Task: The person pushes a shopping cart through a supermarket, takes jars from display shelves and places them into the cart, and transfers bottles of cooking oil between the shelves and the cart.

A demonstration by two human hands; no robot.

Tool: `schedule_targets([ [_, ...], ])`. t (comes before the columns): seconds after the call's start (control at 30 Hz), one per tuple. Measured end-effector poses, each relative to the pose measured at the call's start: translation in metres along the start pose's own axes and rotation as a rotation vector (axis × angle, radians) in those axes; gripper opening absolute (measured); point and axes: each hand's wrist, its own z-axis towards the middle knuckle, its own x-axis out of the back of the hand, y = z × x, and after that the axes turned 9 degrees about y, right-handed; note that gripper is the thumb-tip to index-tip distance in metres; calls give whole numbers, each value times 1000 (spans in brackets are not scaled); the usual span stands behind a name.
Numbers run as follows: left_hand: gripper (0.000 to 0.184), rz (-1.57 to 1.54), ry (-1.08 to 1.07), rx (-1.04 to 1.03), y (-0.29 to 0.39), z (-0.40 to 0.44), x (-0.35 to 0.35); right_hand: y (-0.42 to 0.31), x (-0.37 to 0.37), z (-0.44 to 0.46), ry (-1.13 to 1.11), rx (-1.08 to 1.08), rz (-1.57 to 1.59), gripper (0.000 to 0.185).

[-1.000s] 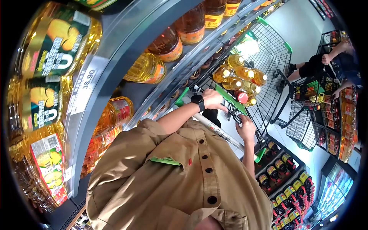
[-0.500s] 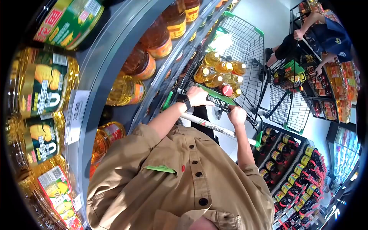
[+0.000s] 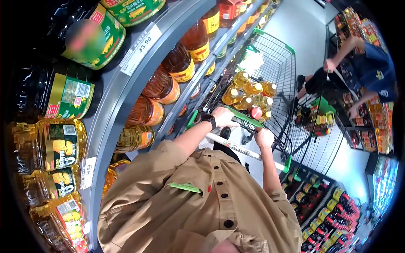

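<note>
A wire shopping cart (image 3: 273, 40) with green trim is in front of me. My left hand (image 3: 222, 117), with a dark watch at the wrist, is closed on its near rim beside the green strip. My right hand (image 3: 265, 138) grips the same rim farther right. The cart's white handle bar (image 3: 236, 147) runs below both hands, nearer my body. Inside the cart stand several bottles of yellow oil (image 3: 253, 88), one with a red cap (image 3: 255, 112). A pale, glossy package (image 3: 252, 61) lies beyond them.
Shelves (image 3: 122, 90) of large oil bottles curve close along my left, with price tags (image 3: 141, 48). At right, a person in a dark top (image 3: 373, 69) holds another cart (image 3: 325, 152), close beside mine. Racks of dark bottles (image 3: 333, 215) stand at lower right.
The left shelves have slid down and back in view, bringing a 33.90 price tag in. The other person's cart is now closer alongside mine. Both my hands keep their grip.
</note>
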Motion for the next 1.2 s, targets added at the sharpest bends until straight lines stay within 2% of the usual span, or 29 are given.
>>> schedule_targets([
  [0.23, 74, -2, 26, 35, -12, 65, 3, 27, 1, 68, -16, -2, -21, 15],
  [0.4, 78, 48, 70, 101, -10, 106, 17, 45, 6, 115, 50, 10, -35, 31],
  [0.47, 78, 133, 177, 130, -5, 118, 20, 47, 14, 133, 28, 4, -63, 35],
  [0.5, 75, 149, 197, 163, -7, 126, 11, 50, 18, 141, 32, 34, -83, 28],
  [0.53, 69, 125, 188, 222, -7, 133, 5, 51, 19, 150, 20, 33, -96, 27],
  [0.6, 65, 129, 326, 244, -6, 133, 3, 59, 16, 167, 53, 77, -84, 29],
  [0.63, 64, 96, 333, 258, -3, 132, 11, 63, 13, 176, 52, 39, -105, 31],
  [0.67, 66, 83, 249, 299, -2, 135, 20, 68, 11, 184, 53, 45, -112, 32],
  [0.73, 68, 67, 294, 297, 2, 129, 37, 75, 9, 196, 63, 31, -118, 38],
  [0.77, 70, 11, 292, 303, 0, 126, 45, 83, 1, 205, 72, 6, -84, 50],
  [0.8, 69, -62, 313, 321, -2, 126, 47, 85, 5, 212, 22, -9, -99, 51],
  [0.97, 65, -86, 226, 292, -16, 150, 59, 93, 3, 242, 31, 29, -40, 43],
  [1.0, 55, -43, 402, 239, -15, 151, 59, 91, 7, 247, 0, -7, -75, 43],
  [1.07, 54, -90, 291, 233, -23, 164, 61, 96, 4, 257, -23, -58, -110, 43],
  [1.2, 52, -126, 246, 227, -30, 183, 72, 100, -1, 270, 38, 8, -46, 41],
])
